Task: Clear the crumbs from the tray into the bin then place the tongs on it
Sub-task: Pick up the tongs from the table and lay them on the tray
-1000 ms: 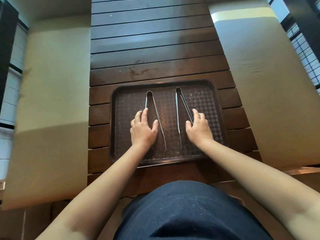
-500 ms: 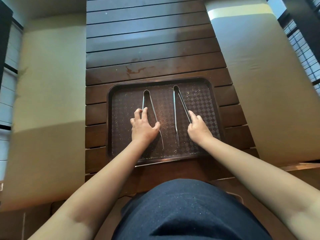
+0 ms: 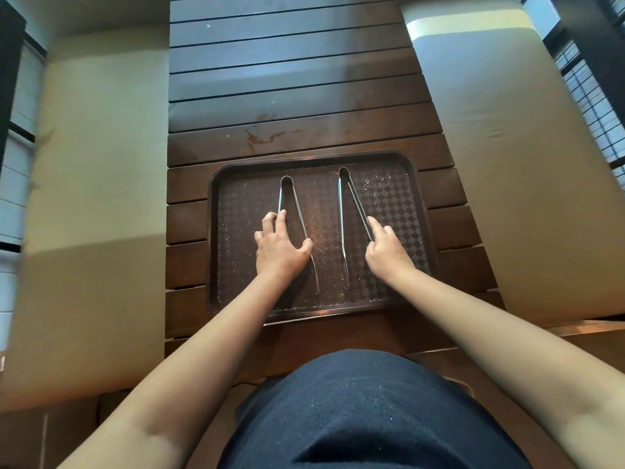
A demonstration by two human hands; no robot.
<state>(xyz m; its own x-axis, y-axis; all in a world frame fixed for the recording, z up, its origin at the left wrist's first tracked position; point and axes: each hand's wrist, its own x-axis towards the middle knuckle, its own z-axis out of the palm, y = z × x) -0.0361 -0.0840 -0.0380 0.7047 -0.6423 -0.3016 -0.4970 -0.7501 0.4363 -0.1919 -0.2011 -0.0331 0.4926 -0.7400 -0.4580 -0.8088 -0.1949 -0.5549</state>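
On the tray [image 3: 216,231], the left hand [image 3: 279,247] and right hand [image 3: 385,250] each curl around a pair of tongs: left tongs [image 3: 299,218], right tongs [image 3: 351,204], likely lifting them so the scattered crumbs [image 3: 375,184] can be tipped out. No bin shows.

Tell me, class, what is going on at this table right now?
A person has both hands on a brown tray resting on a slatted wooden table. The left hand closes around the left tongs; the right hand pinches one arm of the right tongs. Crumbs are scattered across the tray, so nothing is cleared yet. No bin is in view.
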